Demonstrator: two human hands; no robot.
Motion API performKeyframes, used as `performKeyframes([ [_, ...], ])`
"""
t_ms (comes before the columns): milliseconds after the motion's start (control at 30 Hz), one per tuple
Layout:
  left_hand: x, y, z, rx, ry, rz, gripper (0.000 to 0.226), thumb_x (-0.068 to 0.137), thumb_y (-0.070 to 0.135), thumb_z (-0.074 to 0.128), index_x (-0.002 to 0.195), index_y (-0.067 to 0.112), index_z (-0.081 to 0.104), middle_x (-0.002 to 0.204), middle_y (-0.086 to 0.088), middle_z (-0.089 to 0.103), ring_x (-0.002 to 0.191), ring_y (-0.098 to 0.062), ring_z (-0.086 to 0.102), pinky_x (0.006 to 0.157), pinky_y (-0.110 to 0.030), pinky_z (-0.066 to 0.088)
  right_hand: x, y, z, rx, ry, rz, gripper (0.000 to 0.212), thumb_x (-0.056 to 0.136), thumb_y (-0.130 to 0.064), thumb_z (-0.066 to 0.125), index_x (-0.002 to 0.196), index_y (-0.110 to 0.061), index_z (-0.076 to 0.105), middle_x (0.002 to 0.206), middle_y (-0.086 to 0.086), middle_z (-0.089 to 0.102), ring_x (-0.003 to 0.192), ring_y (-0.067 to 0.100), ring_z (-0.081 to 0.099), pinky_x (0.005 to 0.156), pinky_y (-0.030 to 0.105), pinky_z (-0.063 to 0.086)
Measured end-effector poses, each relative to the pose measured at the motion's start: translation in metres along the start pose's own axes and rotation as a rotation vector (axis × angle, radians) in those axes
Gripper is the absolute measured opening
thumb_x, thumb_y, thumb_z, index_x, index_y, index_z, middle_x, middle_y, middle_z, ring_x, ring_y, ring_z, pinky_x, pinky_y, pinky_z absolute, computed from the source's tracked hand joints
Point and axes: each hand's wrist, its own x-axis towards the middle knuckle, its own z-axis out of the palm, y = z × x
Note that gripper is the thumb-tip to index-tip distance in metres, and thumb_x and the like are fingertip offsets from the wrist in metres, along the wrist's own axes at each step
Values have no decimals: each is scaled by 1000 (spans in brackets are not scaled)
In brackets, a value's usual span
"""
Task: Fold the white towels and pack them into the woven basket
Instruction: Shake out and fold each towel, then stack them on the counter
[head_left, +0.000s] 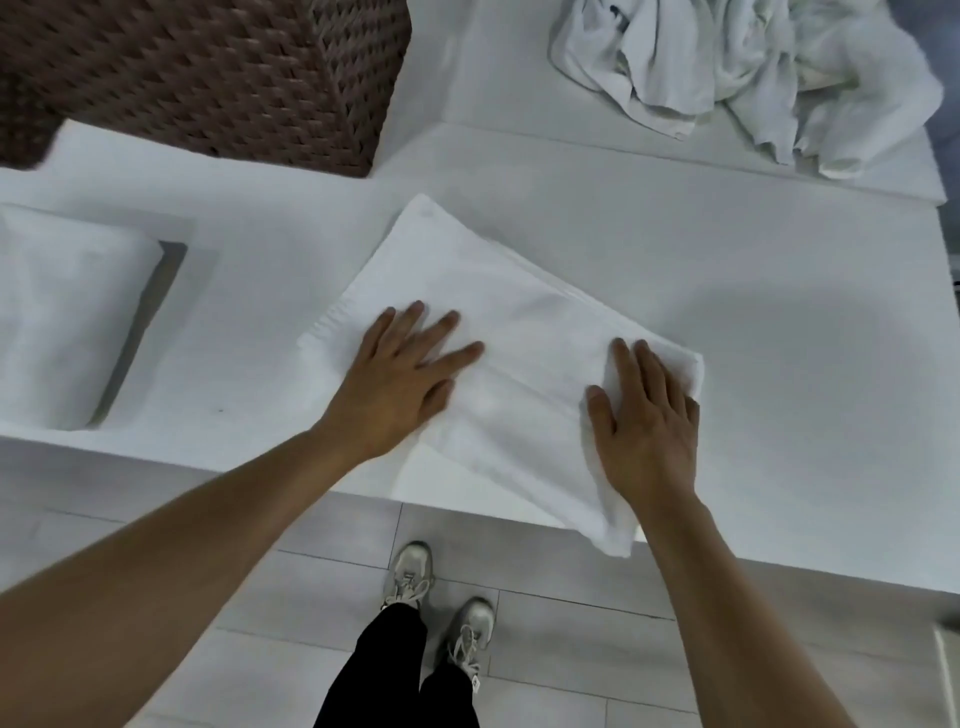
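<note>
Your left hand (400, 379) lies flat on the folded towel (498, 332), palm down, fingers spread and pointing up and to the right. That grip is open: nothing is pinched, the hand only presses on the cloth's left half, near its short edge. Your right hand (644, 415) rests palm down on the towel's right end, fingers together and reaching toward the far right corner. The thumb lies against the cloth, but you have no fold between fingers and thumb, so that grip is open too.

The towel sits at an angle on the white tabletop (779, 312), its far corner pointing toward the woven basket (208, 78) and its near corner hanging just over the tabletop's front edge, beneath your right wrist. Layered edges show along its upper right side, so it is already folded at least once. The bare middle of the towel lies between your two hands.

The basket, dark brown, stands at the far left of the tabletop, well apart from the towel; its inside is out of view. A heap of unfolded white towels (727, 73) lies crumpled at the far right. At the left edge lies another white folded cloth (62, 312), blurred, next to a grey strip. Below the tabletop you can see your shoes (441, 603) on the tiled floor (571, 649).
</note>
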Motion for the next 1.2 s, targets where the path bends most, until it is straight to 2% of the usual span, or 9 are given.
performKeyframes([
  [133, 23, -11, 0, 7, 24, -119, 52, 98, 17, 55, 142, 43, 52, 156, -4, 43, 143, -38, 38, 119, -53, 23, -37, -7, -1, 17, 23, -1, 60, 101, -47, 52, 155, -24, 40, 159, 8, 39, 140, 34, 38, 104, 47, 35],
  [367, 33, -4, -7, -22, 30, -183, 53, 98, 18, 26, 132, 31, 66, 145, -11, 56, 129, -42, 51, 108, -47, 35, -91, -18, 1, 196, 36, -89, 49, 96, -38, 59, 143, -26, 57, 151, 7, 43, 124, 26, 46, 103, 41, 39],
  [500, 8, 35, -14, -15, 173, -143, 41, 92, 5, 50, 130, 13, 65, 135, -18, 59, 118, -42, 56, 103, -48, 41, -91, -24, 5, 159, 69, -67, 47, 96, -38, 58, 141, -26, 59, 149, 8, 44, 120, 29, 48, 100, 43, 40],
  [667, -84, 85, -15, -128, 115, 46, 35, 98, 26, 57, 125, 6, 66, 130, -18, 60, 117, -37, 54, 104, -50, 41, -88, -23, 8, 172, 89, -70, 46, 94, -36, 60, 139, -27, 60, 145, 8, 45, 119, 31, 50, 100, 43, 38],
  [800, -118, 89, -6, -148, -24, 62, 74, 92, 58, 59, 146, 9, 50, 154, -13, 43, 147, -35, 33, 120, -54, 26, -89, -23, 10, 166, 106, -73, 46, 93, -35, 60, 138, -26, 61, 145, 7, 47, 119, 30, 50, 98, 42, 39],
  [867, -117, 85, -5, -125, -74, 92, 86, 84, 58, 66, 153, 13, 40, 160, -11, 35, 151, -35, 25, 121, -55, 24, -89, -24, 11, 166, 112, -71, 45, 93, -34, 60, 138, -26, 62, 144, 7, 47, 117, 30, 51, 97, 42, 39],
  [1000, -110, 83, -5, -205, 34, -8, 63, 84, 22, 62, 146, 15, 52, 151, -11, 49, 145, -36, 37, 120, -54, 27, -89, -27, 11, 185, 148, -57, 41, 92, -29, 60, 133, -26, 65, 134, 6, 52, 108, 27, 51, 93, 38, 39],
  [1100, -109, 91, -9, -428, 103, -138, 50, 87, 18, 58, 137, 14, 60, 144, -5, 56, 143, -29, 41, 122, -49, 26, -88, -29, 7, 253, 157, -51, 32, 92, -25, 60, 123, -24, 70, 121, 6, 55, 101, 26, 52, 92, 32, 38],
  [1200, -112, 96, -18, -571, 159, -236, 42, 92, 20, 50, 131, 13, 62, 133, -1, 63, 137, -21, 48, 120, -41, 30, -83, -30, -8, 379, 63, 5, 28, 97, -42, 50, 102, -28, 74, 111, 1, 57, 100, 24, 57, 93, 33, 43],
])
